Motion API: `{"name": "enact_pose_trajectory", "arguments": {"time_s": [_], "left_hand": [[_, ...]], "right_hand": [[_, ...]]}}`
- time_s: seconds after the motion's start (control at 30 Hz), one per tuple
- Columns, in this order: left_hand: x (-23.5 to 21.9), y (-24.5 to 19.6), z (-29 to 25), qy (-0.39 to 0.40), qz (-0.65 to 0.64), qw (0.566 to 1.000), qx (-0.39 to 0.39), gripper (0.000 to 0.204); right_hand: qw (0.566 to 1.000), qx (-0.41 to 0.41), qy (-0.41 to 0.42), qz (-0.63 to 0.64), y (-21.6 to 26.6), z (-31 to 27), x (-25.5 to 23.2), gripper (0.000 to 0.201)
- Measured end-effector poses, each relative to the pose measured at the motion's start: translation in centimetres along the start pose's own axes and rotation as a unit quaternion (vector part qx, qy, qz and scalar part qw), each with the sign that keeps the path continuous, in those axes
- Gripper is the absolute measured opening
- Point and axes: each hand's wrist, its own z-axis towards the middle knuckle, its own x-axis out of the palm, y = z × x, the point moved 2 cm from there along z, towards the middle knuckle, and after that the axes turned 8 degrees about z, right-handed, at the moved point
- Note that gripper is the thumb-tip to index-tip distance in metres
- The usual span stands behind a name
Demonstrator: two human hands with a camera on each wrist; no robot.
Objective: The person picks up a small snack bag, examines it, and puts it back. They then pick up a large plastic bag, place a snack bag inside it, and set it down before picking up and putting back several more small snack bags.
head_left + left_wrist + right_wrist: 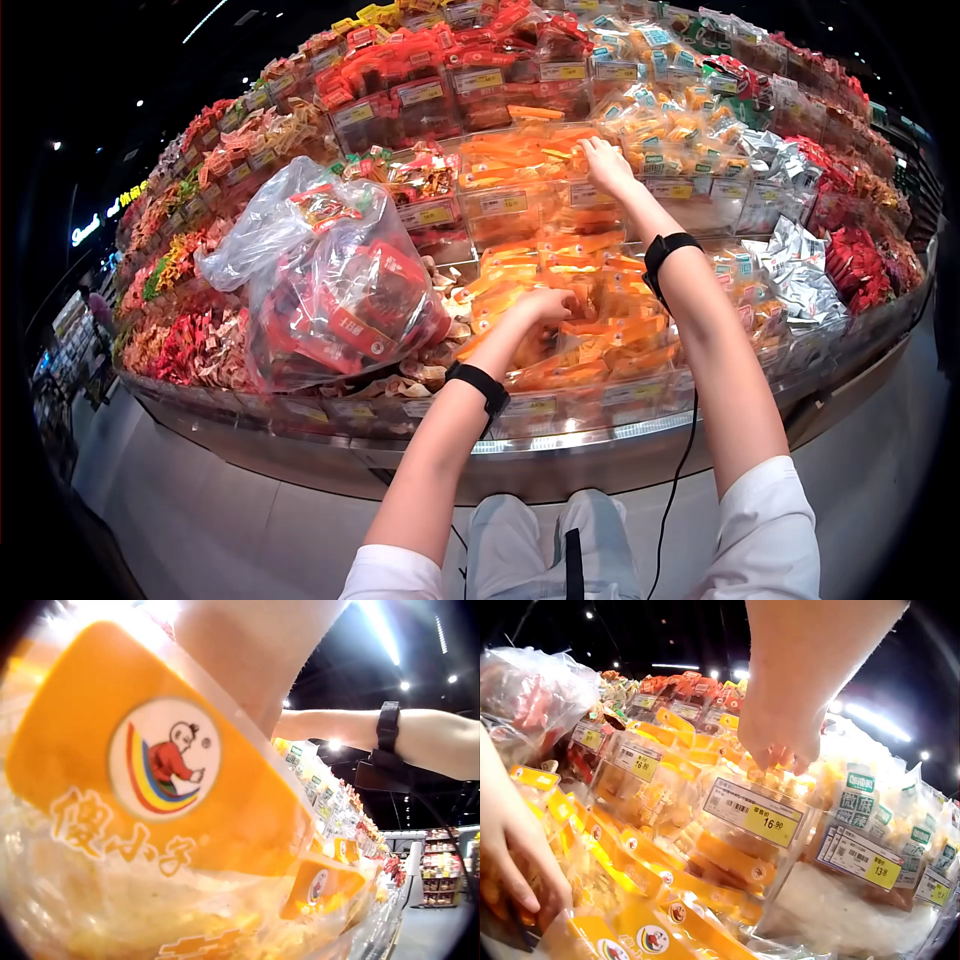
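Left wrist view, and there it was, an orange packet (225, 862) right up close, tilted, clear film over pale yellowish contents beneath a broad orange band. The head view had the rest: glossy orange packets (625, 335) heaped in a lower bin, more in the upper bin (508, 230) just behind. In among the lower heap was the left hand (543, 305), fingers bent down, packets crowding around them; whether they grasped one, I couldn't tell. The right hand (607, 165) reached over the upper bin, fingertips down at the packets there, and again a grip couldn't be made out. On to the lettering: 傻小子 in bold characters, with a round badge above showing a cartoon figure in red, rainbow stripes and an ®. Below the right hand, a price tag (754, 813) read 16.90, clear as day!
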Motion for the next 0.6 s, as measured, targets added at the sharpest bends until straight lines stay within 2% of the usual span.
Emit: {"name": "enact_pose_trajectory", "arguments": {"time_s": [0.03,0.1,0.13,0.17,0.2,0.27,0.3,0.37,0.4,0.43,0.47,0.5,0.53,0.57,0.6], "left_hand": [[0.0,-0.2,-0.3,-0.001,-0.002,1.0,-0.01,0.039],[0.0,-0.4,-0.5,-0.001,-0.006,1.0,-0.011,0.039],[0.0,-0.4,-0.5,-0.002,-0.008,1.0,-0.01,0.039],[0.1,-0.4,-0.5,-0.001,-0.011,1.0,-0.009,0.039],[0.5,0.0,-0.1,0.001,-0.023,1.0,-0.018,0.039],[0.6,0.1,0.1,0.002,-0.038,0.999,-0.024,0.038],[0.3,-0.1,-0.2,0.003,-0.034,0.999,-0.026,0.038],[0.2,-0.3,-0.4,0.006,-0.036,0.999,-0.022,0.038],[0.0,-0.3,-0.4,-0.002,-0.02,1.0,-0.016,0.038],[0.1,-0.2,-0.2,-0.009,-0.007,1.0,-0.01,0.038],[0.2,-0.1,-0.1,-0.012,-0.019,1.0,0.004,0.039],[0.1,-0.1,0.1,-0.001,-0.035,0.999,0.016,0.039],[0.0,-0.1,0.2,0.005,-0.024,1.0,0.017,0.04],[0.0,-0.1,0.3,0.012,-0.011,1.0,0.018,0.042],[-0.1,-0.3,0.3,-0.002,0.017,1.0,-0.007,0.04]], "right_hand": [[1.0,-0.001,0.003,0.002,0.6,0.2,-0.5,0.028],[0.994,0.015,0.068,-0.083,1.1,0.7,-1.1,0.021],[0.992,-0.031,0.062,-0.103,1.4,0.9,-1.4,0.012],[0.992,-0.032,0.065,-0.104,1.6,0.8,-1.5,0.012],[0.993,-0.077,-0.03,-0.084,2.2,0.8,-2.1,0.013],[0.964,-0.145,-0.217,-0.05,4.0,0.6,-4.3,0.011],[0.954,-0.134,-0.266,-0.025,4.9,0.5,-5.6,0.01],[0.953,-0.029,-0.299,0.034,6.1,0.1,-7.2,0.01],[0.955,-0.031,-0.295,0.028,6.5,-0.3,-8.0,0.01],[0.942,0.083,-0.27,0.179,6.0,-0.7,-8.3,0.006],[0.896,0.197,-0.235,0.322,5.6,-1.7,-8.3,0.006],[0.898,0.199,-0.23,0.318,5.5,-2.7,-8.3,0.006],[0.819,0.254,-0.19,0.478,5.2,-3.9,-8.0,0.01],[0.708,0.303,-0.145,0.621,5.2,-5.1,-7.6,0.015],[0.709,0.306,-0.144,0.619,5.3,-6.2,-7.7,0.015]]}}
